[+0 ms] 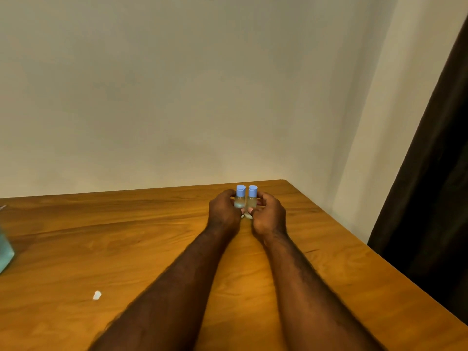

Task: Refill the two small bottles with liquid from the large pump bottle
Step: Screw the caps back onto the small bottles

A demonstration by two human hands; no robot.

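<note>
With each small bottle [240,198] [252,200] clamped upright between one hand's fingers [229,195] [264,197], caps on, squeezing or bumping them together could have tipped them onto the bench [126,236].

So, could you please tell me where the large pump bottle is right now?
In the head view, the large pump bottle sits at the far left edge of the wooden table, mostly cut off, well left of both hands and the small bottles.

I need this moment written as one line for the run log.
left hand: holds left small bottle | right hand: holds right small bottle | caps: on | bottles: upright, side by side
</note>
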